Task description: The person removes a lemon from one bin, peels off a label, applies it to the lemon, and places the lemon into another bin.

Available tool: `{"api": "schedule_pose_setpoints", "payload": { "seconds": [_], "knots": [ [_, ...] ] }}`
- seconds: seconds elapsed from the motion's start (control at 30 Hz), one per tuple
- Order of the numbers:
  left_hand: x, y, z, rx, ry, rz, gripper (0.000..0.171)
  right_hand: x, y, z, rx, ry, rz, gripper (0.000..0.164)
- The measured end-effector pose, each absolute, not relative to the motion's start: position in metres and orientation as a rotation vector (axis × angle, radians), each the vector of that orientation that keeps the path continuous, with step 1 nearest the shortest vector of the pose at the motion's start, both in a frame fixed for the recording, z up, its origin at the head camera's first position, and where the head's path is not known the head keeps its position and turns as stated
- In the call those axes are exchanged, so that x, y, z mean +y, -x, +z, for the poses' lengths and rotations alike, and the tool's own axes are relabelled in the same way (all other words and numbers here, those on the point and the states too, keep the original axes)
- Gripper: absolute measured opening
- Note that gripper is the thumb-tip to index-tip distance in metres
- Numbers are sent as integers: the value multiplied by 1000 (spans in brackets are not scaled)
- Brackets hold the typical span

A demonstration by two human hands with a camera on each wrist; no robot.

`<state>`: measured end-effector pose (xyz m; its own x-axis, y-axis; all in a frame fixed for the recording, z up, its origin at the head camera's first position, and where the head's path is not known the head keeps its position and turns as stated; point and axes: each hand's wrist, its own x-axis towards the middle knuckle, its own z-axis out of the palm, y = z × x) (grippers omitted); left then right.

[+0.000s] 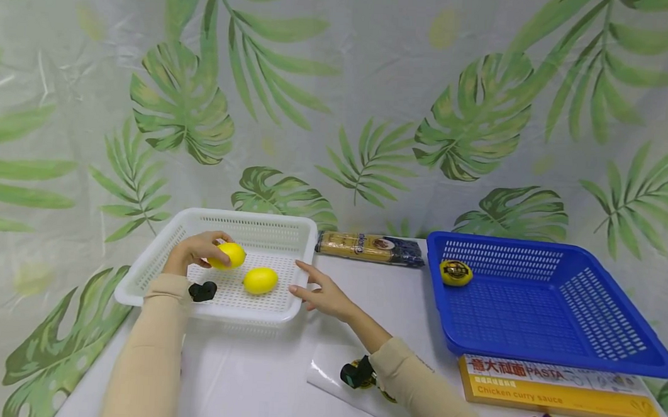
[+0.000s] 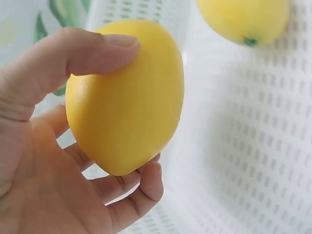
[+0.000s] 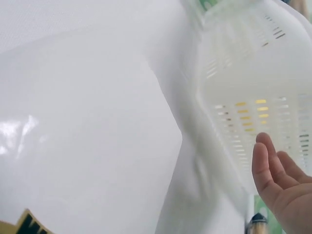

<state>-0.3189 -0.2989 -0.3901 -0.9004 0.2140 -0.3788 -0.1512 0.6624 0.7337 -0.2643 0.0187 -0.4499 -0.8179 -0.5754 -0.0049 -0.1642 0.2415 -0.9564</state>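
"What's the left hand [image 1: 196, 250] holding?"
"A smooth, oval yellow lemon [image 1: 233, 253], gripped between thumb and fingers, over the white perforated plastic basket [image 1: 243, 313] at the tabletop's [image 1: 234, 373] far left corner."
"And the other yellow lemon [image 1: 260, 281]?"
"Lying on the basket's floor."
"The right hand [image 1: 328, 296]?"
"Thumb and fingers spread, at the basket's right rim; I can't tell whether they touch it."
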Motion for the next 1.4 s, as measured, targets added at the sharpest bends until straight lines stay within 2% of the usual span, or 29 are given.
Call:
{"api": "schedule_pose_setpoints", "payload": {
  "seconds": [0.3,0.57,0.8,1.0,1.4],
  "knots": [
    [-254,295,-364,2653,-398,1301,58,49,240,-439,2110,626,-1706,74],
    [-179,275,-361,2606,-633,1478,60,100,211,-457,2359,740,-1447,76],
    [-106,257,-383,2630,-821,1434,59,136,181,-463,2468,763,-1272,71],
    [-60,254,-410,2617,-884,1401,59,151,168,-474,2574,804,-1136,71],
    [-20,276,-465,2622,-841,1343,58,160,164,-483,2693,766,-1008,63]
  ]
}}
